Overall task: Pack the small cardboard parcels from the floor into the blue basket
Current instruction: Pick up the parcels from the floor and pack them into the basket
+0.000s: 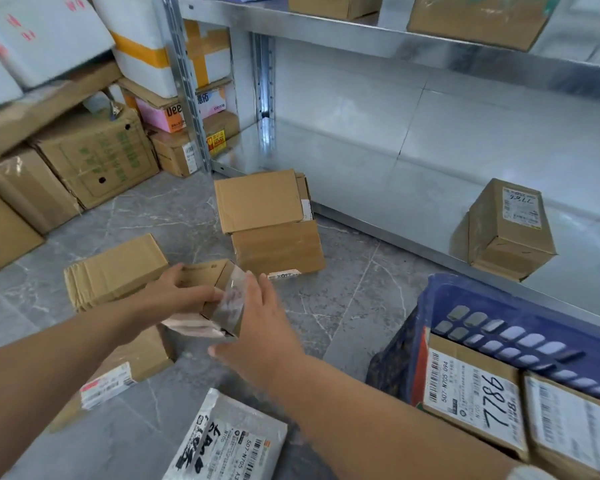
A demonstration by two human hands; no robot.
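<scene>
The blue basket [430,306] is sitting near right, two labelled parcels inside. Left of it, above the floor, the left hand [181,289] is clamping a small parcel [215,296]; the right hand [257,323], fingers spread apart, is touching its taped end

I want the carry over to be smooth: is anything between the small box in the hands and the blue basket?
Nothing visible blocks it. The small box, held by the left hand with the right hand alongside, has only bare floor between it and the blue basket. The basket already holds labelled boxes.
</scene>
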